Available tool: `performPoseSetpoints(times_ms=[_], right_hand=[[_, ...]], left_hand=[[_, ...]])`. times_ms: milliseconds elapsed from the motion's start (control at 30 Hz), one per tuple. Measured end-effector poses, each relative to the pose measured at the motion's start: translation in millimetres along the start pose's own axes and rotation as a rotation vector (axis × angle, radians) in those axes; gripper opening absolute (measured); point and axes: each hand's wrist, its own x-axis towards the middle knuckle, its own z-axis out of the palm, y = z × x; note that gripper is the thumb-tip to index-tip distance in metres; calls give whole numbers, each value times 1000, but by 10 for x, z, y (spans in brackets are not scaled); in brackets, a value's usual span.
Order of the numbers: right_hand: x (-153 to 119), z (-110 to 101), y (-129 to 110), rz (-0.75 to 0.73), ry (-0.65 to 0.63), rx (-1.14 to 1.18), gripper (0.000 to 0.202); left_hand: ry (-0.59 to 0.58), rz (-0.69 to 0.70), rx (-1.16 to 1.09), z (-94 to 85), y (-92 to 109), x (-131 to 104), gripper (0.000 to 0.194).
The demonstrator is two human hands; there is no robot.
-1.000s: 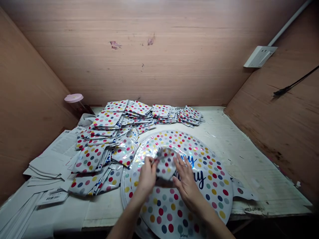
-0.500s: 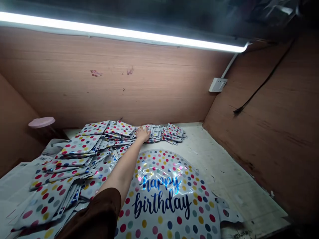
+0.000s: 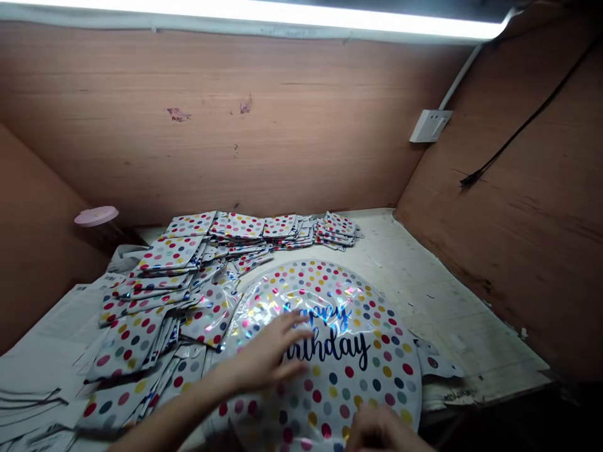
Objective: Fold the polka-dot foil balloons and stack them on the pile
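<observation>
Head view: left hand, fingers spread flat, presses the flat foil balloon at lower centre, right hand gripping its near edge, apparently starting a fold that needs lifting.

The left hand covers the start of "birthday" on the round foil balloon. At six o'clock the right hand is cut off by the frame edge, its fingers perhaps curled. The balloon's near rim is cropped too.
</observation>
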Motion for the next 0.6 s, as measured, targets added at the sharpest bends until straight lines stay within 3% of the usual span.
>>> performPoseSetpoints(times_ms=[67,133,233,267,300,367,467,533,600], right_hand=[[52,-82,-107,151,-18,158,26],[199,-203,-253,264,11,228,29],[647,-478,-481,223,165,-208,16],[851,-594,-542,191,241,-475,16],[1071,-718,-591,192,304,-572,17],[1520,-963,-657,209,384,-680,20],[2073,-1232,-708,230,439,-806,17],[2292,-1288,-744,233,467,-870,17],[2360,-1239,-795,223,503,-918,20]], left_hand=[[-25,50,-15,344,273,-464,74],[57,-5,85,694,429,-732,94],[226,-128,317,1140,480,-884,95],[253,-140,368,1243,468,-910,92],[260,-135,397,1312,451,-934,90],[241,-106,397,1346,416,-974,94],[156,-26,317,1156,367,-926,96],[120,-36,267,944,305,-768,84],[124,-141,239,756,191,-535,74]])
